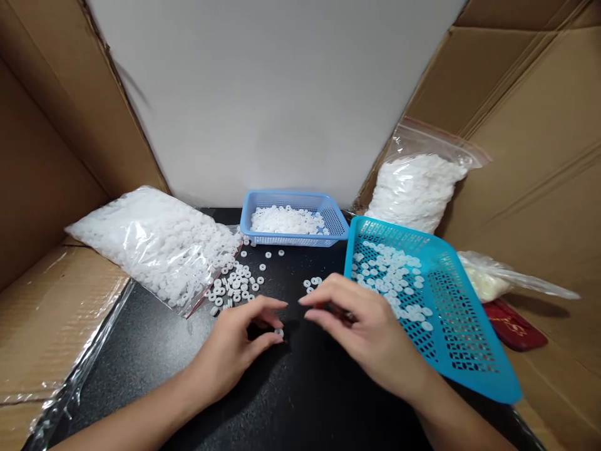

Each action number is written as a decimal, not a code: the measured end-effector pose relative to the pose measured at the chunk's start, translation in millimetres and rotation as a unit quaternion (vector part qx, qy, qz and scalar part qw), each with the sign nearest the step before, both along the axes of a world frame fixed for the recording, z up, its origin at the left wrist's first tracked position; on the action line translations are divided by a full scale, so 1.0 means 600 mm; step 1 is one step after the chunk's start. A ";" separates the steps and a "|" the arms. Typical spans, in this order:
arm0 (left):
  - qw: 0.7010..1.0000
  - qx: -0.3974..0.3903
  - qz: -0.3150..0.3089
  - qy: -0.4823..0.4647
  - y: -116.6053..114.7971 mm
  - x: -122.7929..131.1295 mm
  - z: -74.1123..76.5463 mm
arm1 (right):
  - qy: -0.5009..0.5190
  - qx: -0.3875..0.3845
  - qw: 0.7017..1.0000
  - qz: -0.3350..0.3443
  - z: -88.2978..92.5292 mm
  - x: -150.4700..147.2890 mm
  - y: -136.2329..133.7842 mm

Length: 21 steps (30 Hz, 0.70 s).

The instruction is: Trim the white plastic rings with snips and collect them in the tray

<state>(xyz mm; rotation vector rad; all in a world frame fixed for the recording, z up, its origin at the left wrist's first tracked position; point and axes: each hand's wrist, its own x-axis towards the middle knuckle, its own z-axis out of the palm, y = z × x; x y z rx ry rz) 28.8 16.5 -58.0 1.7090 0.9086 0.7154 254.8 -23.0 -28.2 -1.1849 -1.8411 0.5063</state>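
Note:
Over the middle of the black tabletop, my left hand (239, 332) pinches a small white plastic ring (278, 332) between thumb and finger. My right hand (359, 313) hovers just to its right, thumb and index fingertip apart, with nothing visible between them. Its other fingers are curled and partly hidden. Loose white rings (237, 282) lie in a heap beyond my left hand. A few more rings (312, 283) sit on the table by my right fingertips, partly covered by that hand.
A plastic bag of white rings (159, 244) lies at left. A blue basket (295, 239) of white pieces stands at the back; a turquoise basket (488, 369) with flat white discs is at right. Behind it are another filled bag (413, 188), a small bag (488, 279) and a red item (516, 326).

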 end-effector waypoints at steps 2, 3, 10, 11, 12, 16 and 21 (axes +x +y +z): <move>0.987 -0.124 0.025 -0.102 -0.002 0.001 0.013 | 0.030 -0.012 0.998 0.058 -0.007 -0.025 -0.003; 0.974 -0.167 0.033 -0.146 -0.003 0.001 0.019 | 0.045 -0.019 0.996 0.073 -0.011 -0.032 -0.004; 0.941 -0.229 0.037 -0.248 -0.014 0.000 0.033 | 0.137 -0.046 0.986 0.085 -0.024 -0.045 -0.007; 0.940 -0.229 0.037 -0.251 -0.016 0.000 0.033 | 0.144 -0.048 0.984 0.090 -0.024 -0.047 -0.008; 0.939 -0.228 0.036 -0.253 -0.018 0.001 0.034 | 0.150 -0.050 0.983 0.093 -0.024 -0.049 -0.009; 0.940 -0.226 0.034 -0.255 -0.020 0.001 0.035 | 0.164 -0.068 0.980 0.087 -0.025 -0.055 -0.013; 0.939 -0.240 0.006 -0.247 -0.020 -0.003 0.034 | 0.180 -0.056 0.979 0.072 -0.027 -0.057 -0.012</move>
